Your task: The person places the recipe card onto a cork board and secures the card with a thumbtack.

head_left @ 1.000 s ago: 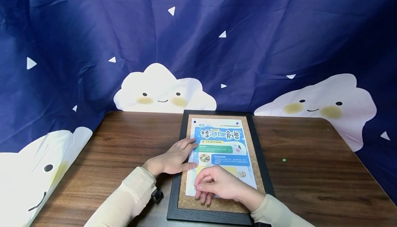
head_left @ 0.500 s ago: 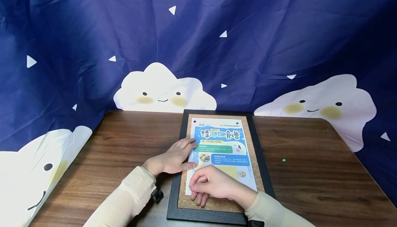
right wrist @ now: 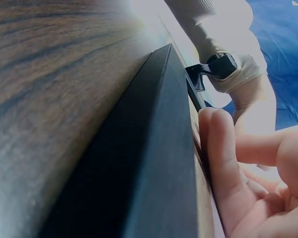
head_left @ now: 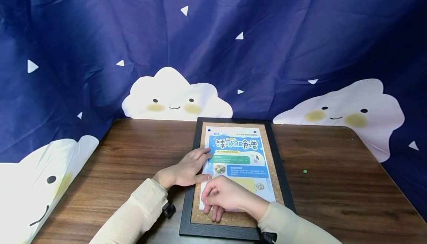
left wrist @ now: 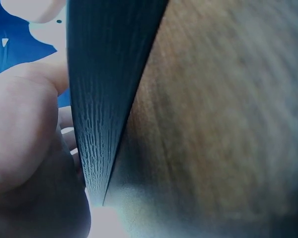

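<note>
A printed poster (head_left: 247,171) lies on a black-framed cork board (head_left: 233,218). Blue thumbtacks sit at its top left (head_left: 209,130) and top right (head_left: 255,132) corners. My left hand (head_left: 185,170) rests across the board's left edge, fingers relaxed, fingertips on the poster; the left wrist view shows it beside the frame bar (left wrist: 102,84). My right hand (head_left: 230,196) is at the poster's lower left corner, thumb and forefinger pinched together. What lies between those fingertips is hidden. In the right wrist view, fingers (right wrist: 222,148) touch down beside the frame.
On the brown wooden table (head_left: 333,199), right of the board, lies a small green thumbtack (head_left: 305,171). A dark blue curtain (head_left: 213,44) with clouds hangs behind the table. Each forearm wears a black wrist device, the left one (head_left: 169,210) beside the frame.
My right hand has slid left, from the poster's lower middle to its lower left corner, its pinch kept. The left hand has stayed put.
</note>
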### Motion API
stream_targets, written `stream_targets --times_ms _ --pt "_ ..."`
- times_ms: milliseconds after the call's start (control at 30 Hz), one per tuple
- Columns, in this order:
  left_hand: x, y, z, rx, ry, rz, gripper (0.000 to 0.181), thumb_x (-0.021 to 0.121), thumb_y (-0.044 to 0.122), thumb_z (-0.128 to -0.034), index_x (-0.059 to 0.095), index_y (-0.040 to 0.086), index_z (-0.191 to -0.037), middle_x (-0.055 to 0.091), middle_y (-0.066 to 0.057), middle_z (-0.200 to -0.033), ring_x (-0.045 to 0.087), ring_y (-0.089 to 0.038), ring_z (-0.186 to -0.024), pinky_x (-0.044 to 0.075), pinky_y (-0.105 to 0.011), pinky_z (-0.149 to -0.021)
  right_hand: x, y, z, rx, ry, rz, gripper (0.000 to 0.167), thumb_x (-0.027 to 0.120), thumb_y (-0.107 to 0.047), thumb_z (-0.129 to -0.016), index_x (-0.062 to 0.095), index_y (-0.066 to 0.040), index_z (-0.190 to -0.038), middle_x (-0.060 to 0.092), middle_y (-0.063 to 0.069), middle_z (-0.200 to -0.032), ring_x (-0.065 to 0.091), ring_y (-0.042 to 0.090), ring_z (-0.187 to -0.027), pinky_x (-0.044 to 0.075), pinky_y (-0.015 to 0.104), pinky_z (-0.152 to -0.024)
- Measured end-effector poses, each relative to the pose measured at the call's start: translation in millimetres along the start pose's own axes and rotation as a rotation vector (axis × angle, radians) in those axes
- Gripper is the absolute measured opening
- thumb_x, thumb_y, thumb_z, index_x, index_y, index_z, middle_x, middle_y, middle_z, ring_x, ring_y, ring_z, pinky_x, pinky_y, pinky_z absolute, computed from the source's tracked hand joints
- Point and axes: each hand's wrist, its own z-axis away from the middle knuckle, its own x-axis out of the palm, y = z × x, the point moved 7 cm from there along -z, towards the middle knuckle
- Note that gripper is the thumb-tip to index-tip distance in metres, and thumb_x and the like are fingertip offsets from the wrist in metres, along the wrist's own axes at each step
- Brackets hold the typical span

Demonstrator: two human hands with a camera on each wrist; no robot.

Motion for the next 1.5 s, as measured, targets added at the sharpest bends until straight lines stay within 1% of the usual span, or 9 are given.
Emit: stream_targets --times_ms 300,500,700,800,900,1000,1167,1367,1500 --pt "1.4 -0.4 -0.8 -0.005 -0.007 0.010 0.075 0.061 0.037 -0.1104 0.032 -0.007 -0.165 0.025 -0.027 -0.175 0.016 -0.048 -0.166 0.020 -0.064 -0.132 -2.7 -1.5 0.0 0.061 0.028 0.068 0.011 0.062 0.003 -0.104 0.072 0.002 -0.102 0.078 0.014 -0.078 0.067 0.011 -0.049 0.056 0.025 -0.046" --pt "0.6 0.1 -1.6 -0.003 -0.010 0.009 0.075 0.061 0.035 -0.1106 0.031 -0.007 -0.165 0.024 -0.028 -0.175 0.016 -0.049 -0.166 0.020 -0.065 -0.132 -4.9 -6.1 -1.5 0.050 0.035 0.165 0.009 0.063 0.002 -0.103 0.071 0.000 -0.100 0.077 0.017 -0.073 0.064 0.011 -0.044 0.055 0.028 -0.043" --pt "1.1 0.4 -2.4 0.004 -0.007 0.002 0.074 0.062 0.033 -0.1100 0.032 -0.008 -0.164 0.024 -0.028 -0.174 0.017 -0.049 -0.165 0.020 -0.064 -0.132 -5.9 -7.5 -3.4 0.052 0.052 0.268 0.009 0.065 0.000 -0.103 0.067 -0.006 -0.097 0.069 0.007 -0.059 0.059 0.010 -0.037 0.049 0.025 -0.037" --pt "2.1 -0.2 -2.7 0.007 -0.009 0.002 0.074 0.062 0.032 -0.1102 0.032 -0.008 -0.165 0.024 -0.029 -0.174 0.017 -0.049 -0.165 0.020 -0.064 -0.132 -6.0 -6.0 -2.8 0.055 0.062 0.280 0.010 0.066 0.000 -0.103 0.067 -0.007 -0.096 0.064 0.005 -0.055 0.058 0.010 -0.036 0.047 0.024 -0.036" --pt "2.3 -0.5 -2.8 0.009 -0.007 0.001 0.074 0.062 0.033 -0.1103 0.032 -0.008 -0.164 0.024 -0.029 -0.174 0.017 -0.049 -0.165 0.020 -0.064 -0.132 -6.1 -4.9 -1.4 0.047 0.072 0.272 0.009 0.066 -0.002 -0.104 0.066 -0.007 -0.096 0.063 0.004 -0.053 0.056 0.010 -0.035 0.046 0.024 -0.036" --pt "2.0 -0.8 -2.5 0.006 -0.008 0.000 0.075 0.061 0.034 -0.1104 0.032 -0.007 -0.165 0.024 -0.028 -0.175 0.017 -0.049 -0.165 0.020 -0.064 -0.133 -6.4 -4.2 0.6 0.021 0.075 0.266 0.009 0.066 -0.004 -0.104 0.067 -0.007 -0.097 0.062 0.004 -0.054 0.056 0.009 -0.035 0.046 0.024 -0.035" --pt "2.2 -1.7 -1.1 -0.011 -0.013 0.012 0.076 0.061 0.037 -0.1107 0.031 -0.006 -0.165 0.023 -0.027 -0.175 0.018 -0.047 -0.165 0.020 -0.064 -0.132 -8.7 -1.2 6.7 -0.020 0.053 0.248 0.011 0.062 -0.010 -0.108 0.070 -0.008 -0.101 0.067 0.003 -0.061 0.058 0.008 -0.038 0.048 0.024 -0.037" --pt "1.3 -1.0 -0.7 -0.022 -0.011 0.021 0.075 0.061 0.037 -0.1108 0.032 -0.006 -0.165 0.023 -0.026 -0.175 0.018 -0.047 -0.165 0.020 -0.063 -0.133 -16.5 -1.3 23.1 -0.092 0.007 0.252 0.017 0.061 -0.016 -0.111 0.073 -0.005 -0.109 0.074 0.009 -0.073 0.062 0.008 -0.045 0.054 0.027 -0.043" --pt "0.3 -1.4 0.0 -0.029 -0.019 0.019 0.075 0.060 0.038 -0.1110 0.032 -0.005 -0.165 0.023 -0.025 -0.176 0.017 -0.046 -0.166 0.019 -0.063 -0.133 -23.5 -0.9 33.2 -0.126 0.004 0.263 0.018 0.061 -0.018 -0.111 0.072 -0.004 -0.110 0.075 0.010 -0.077 0.064 0.010 -0.051 0.055 0.025 -0.047"
